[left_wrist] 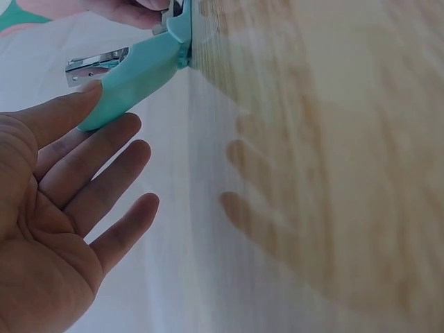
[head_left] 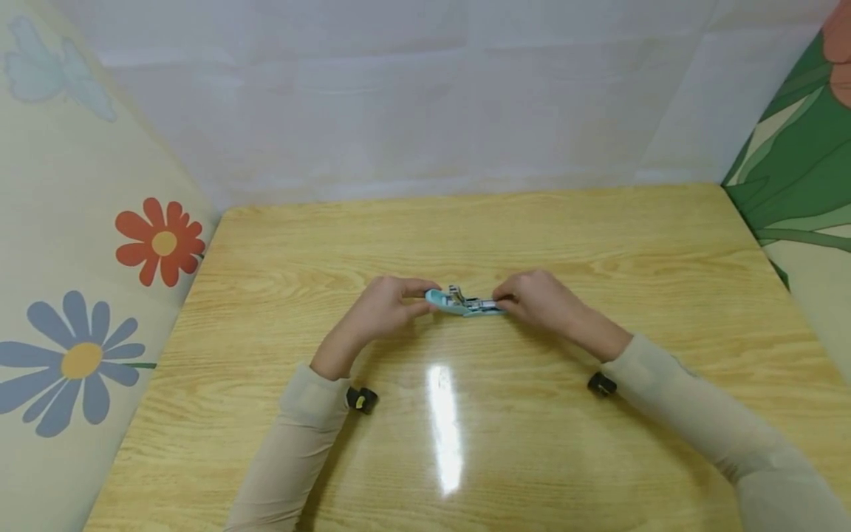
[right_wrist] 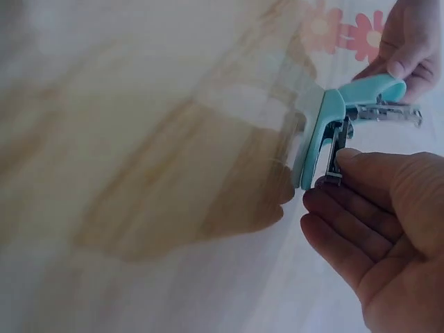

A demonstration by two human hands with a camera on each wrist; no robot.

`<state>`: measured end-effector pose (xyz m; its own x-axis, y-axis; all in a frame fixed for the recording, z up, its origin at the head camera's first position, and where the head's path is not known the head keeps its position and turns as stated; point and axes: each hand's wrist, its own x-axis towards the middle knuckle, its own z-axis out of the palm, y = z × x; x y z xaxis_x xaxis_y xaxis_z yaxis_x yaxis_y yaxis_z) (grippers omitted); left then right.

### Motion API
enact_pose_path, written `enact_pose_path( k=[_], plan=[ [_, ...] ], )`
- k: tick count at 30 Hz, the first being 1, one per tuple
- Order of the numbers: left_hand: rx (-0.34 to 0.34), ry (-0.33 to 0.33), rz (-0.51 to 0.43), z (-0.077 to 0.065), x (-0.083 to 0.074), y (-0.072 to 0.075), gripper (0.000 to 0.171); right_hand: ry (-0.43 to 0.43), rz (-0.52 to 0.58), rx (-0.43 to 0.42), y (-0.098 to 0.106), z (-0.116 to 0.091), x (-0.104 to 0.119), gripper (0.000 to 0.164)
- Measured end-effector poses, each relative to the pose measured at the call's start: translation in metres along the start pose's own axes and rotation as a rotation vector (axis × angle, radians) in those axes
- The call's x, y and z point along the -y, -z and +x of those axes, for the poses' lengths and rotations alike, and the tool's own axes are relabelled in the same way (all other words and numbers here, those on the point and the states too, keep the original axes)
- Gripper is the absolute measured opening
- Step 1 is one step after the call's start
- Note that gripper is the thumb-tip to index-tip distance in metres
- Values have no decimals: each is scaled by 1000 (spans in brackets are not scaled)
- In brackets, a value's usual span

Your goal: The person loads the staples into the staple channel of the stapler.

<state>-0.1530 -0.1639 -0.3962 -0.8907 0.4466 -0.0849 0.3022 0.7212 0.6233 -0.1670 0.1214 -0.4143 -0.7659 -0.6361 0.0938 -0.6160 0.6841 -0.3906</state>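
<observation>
A mint-green stapler (head_left: 452,304) lies opened out over the middle of the table, its metal parts (right_wrist: 388,113) exposed. My left hand (head_left: 388,307) pinches the end of its top cover between thumb and fingers; the left wrist view shows the thumb on one side of the cover (left_wrist: 135,80) and the other fingers spread loosely. My right hand (head_left: 541,299) pinches the opposite end, by the metal staple channel (right_wrist: 338,149) above the base (right_wrist: 312,152). Whether staples sit in the channel cannot be made out.
The wood-grain table (head_left: 266,251) is glossy and reflects a bright light strip. A white cloth (head_left: 372,111) hangs behind it. Walls with painted flowers (head_left: 81,360) stand at both sides. A small black device (head_left: 362,400) is on each wrist.
</observation>
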Motion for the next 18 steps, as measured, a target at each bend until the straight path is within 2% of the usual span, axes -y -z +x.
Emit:
enact_pose_path(
  k=[5, 10, 15, 18],
  plan=[
    [0, 1, -11, 0, 0, 0, 34, -81, 83, -9, 1, -7, -11, 15],
    [-11, 3, -11, 0, -1, 0, 34, -113, 161, -38, 0, -8, -15, 14],
    [-48, 13, -17, 1, -6, -3, 38, -120, 182, -44, -1, -8, -16, 13],
    [-99, -14, -2, 5, -12, -6, 40, -118, 194, -49, -2, -7, -15, 12]
  ],
)
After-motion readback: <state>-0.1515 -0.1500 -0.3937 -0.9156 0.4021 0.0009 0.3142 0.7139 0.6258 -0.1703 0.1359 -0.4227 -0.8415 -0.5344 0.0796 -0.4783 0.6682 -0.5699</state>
